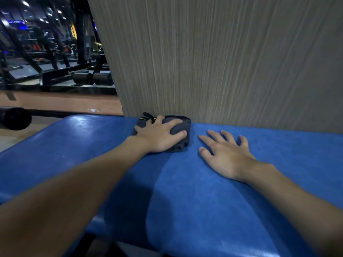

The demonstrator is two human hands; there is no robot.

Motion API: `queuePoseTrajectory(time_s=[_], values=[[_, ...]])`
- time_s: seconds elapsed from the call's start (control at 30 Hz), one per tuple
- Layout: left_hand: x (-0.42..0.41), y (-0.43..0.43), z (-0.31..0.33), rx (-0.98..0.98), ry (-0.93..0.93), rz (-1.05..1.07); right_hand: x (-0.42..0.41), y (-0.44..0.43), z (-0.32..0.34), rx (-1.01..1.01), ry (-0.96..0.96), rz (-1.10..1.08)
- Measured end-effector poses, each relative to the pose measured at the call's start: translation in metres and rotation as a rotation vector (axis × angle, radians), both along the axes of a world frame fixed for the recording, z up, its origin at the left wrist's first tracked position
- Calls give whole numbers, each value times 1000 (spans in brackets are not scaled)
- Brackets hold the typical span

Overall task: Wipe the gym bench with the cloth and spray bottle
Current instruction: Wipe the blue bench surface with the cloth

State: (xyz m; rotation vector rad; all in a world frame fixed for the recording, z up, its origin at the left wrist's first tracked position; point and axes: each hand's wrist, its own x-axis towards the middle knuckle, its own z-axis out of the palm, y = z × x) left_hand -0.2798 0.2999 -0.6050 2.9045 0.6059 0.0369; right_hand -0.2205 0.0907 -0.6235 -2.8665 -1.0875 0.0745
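The blue padded gym bench point(185, 191) fills the lower half of the view. At its far edge, against the wall, lies a folded dark grey cloth point(182, 125) with a black loop and a yellow stitch line. My left hand point(159, 136) lies on top of the cloth, its fingers curled round the folds, pressing it to the pad. To the right of it, my right hand point(224, 153) rests flat on the bench with its fingers spread. No spray bottle is in view.
A grey wood-grain wall panel point(222, 62) rises right behind the bench. On the left a black padded bar point(14, 118) sticks out near the bench end. Dark gym machines point(55, 58) stand beyond a tan floor.
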Motion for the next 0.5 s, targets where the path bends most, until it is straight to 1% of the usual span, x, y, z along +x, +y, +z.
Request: queuePoseTrajectory(time_s=[0.1,0.23,0.37,0.5], values=[[20,7,3,-12,10,21,1,0,-2,19,-10,3],[16,6,-3,10,-6,21,2,-1,-3,26,2,0],[-18,-6,-4,36,-18,-1,1,-2,0,27,11,-4],[-77,-27,-6,64,-22,-26,-3,-2,3,38,16,-10]])
